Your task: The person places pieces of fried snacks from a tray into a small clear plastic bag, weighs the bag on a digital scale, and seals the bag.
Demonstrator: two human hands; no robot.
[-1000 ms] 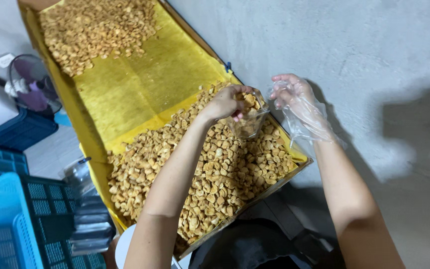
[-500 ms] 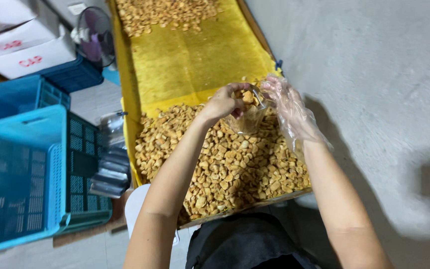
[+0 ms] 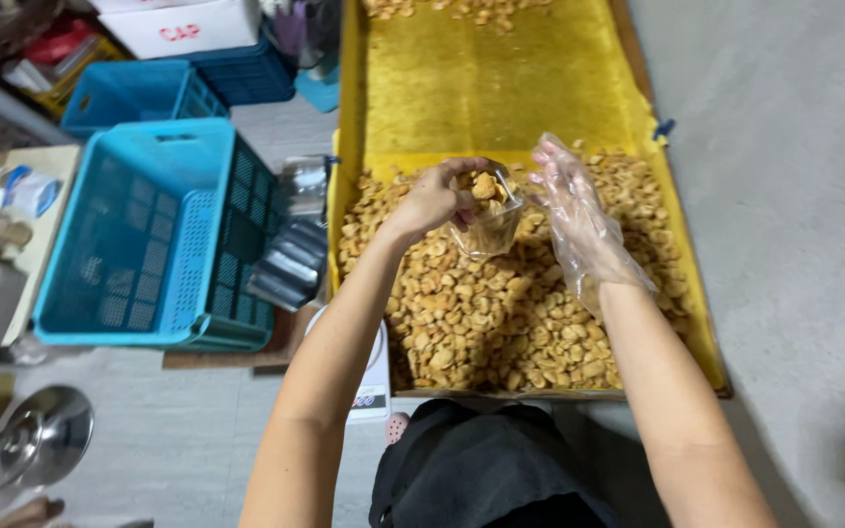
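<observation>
The bare left hand grasped a clear bag of snack pieces; the gloved right hand stood just right of it, fingers open

Blue crate blocks left; bare yellow liner ahead (seemingly clear).

Light falls soft and even from overhead, so my arms stay evenly lit. A dim shadow darkens the concrete floor at five o'clock. My glove shows faint sheen. Edges at nine o'clock bend slightly; focus stays sharp at centre.
</observation>
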